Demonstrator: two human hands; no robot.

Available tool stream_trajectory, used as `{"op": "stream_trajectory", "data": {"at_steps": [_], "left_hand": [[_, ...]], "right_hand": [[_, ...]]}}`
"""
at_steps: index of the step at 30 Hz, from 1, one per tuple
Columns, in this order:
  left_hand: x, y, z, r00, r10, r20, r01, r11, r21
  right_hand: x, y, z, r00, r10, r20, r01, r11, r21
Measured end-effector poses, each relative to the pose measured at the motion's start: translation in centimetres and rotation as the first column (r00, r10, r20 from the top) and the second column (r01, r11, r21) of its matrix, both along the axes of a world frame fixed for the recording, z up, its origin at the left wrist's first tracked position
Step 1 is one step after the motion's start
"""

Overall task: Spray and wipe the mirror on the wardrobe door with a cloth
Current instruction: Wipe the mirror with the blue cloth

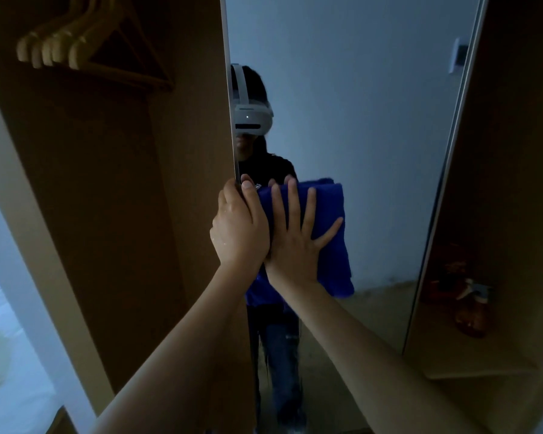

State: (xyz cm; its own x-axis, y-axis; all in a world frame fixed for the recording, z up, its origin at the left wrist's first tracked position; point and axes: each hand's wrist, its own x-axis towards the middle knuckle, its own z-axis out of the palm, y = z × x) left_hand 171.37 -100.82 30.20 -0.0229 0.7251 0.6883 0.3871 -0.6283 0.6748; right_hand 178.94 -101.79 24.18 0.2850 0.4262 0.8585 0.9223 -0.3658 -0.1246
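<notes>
The mirror (358,120) covers the inner face of the open wardrobe door, tall and narrow, reflecting a person with a headset. A folded blue cloth (329,245) lies flat against the glass at mid height. My right hand (298,239) presses on the cloth with fingers spread wide. My left hand (237,223) grips the door's left edge (232,89), thumb on the mirror side, fingers wrapped behind. The two hands touch at the wrists. A spray bottle (474,305) stands on a shelf at the right, dim and hard to make out.
The open wardrobe's brown interior (116,198) fills the left, with several pale wooden hangers (66,42) up top. A brown panel with a shelf (499,183) stands right of the mirror. A white frame and pale bedding (0,339) show at far left.
</notes>
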Motion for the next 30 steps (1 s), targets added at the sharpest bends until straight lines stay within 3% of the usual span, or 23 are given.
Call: {"op": "stream_trajectory", "data": {"at_steps": [6, 11, 18, 30], "left_hand": [[-0.5, 0.1, 0.1, 0.996, -0.059, 0.063, 0.06, 0.998, -0.006], [-1.1, 0.6, 0.4, 0.974, -0.147, 0.17, 0.155, 0.987, -0.033], [-1.7, 1.3, 0.3, 0.951, -0.224, 0.211, 0.243, 0.968, -0.068], [-1.1, 1.1, 0.0, 0.97, -0.156, 0.186, 0.16, 0.987, -0.01]], "right_hand": [[0.6, 0.6, 6.8, 1.0, 0.011, 0.015, -0.012, 0.994, 0.104], [0.3, 0.5, 3.4, 1.0, 0.009, 0.013, -0.01, 0.994, 0.112], [0.2, 0.2, -1.9, 1.0, 0.007, -0.027, -0.005, 0.998, 0.063], [0.2, -0.2, -2.2, 0.998, 0.025, -0.065, -0.023, 0.999, 0.024]]}}
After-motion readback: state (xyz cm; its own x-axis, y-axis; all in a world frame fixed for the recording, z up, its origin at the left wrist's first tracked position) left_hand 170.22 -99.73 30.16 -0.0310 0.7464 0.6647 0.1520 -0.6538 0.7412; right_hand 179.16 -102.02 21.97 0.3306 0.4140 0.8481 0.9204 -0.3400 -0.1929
